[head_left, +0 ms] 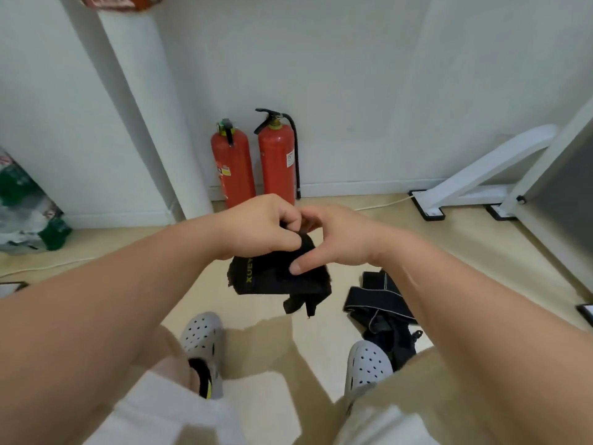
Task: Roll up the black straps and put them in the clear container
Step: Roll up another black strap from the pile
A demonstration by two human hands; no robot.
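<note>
Beige floor (465,232). Far, against the wall: two red extinguishers (233,165) upright, side by side. Far right: white frame feet (430,207), with a white cable (382,203) running to them. Left: wrapped bottle pack (25,207). Near right: loose black straps (378,303) heaped, touching the right clog (369,361). Left clog (202,335) well apart.

Top end of black strap (279,279) hidden under left hand (256,228) and right hand (337,239); yellow lettering (249,275) partly covered. Second strap heap (373,301), 4 o'clock, partly behind right forearm (481,316). Red object (118,1), 11 o'clock, cut by top edge
</note>
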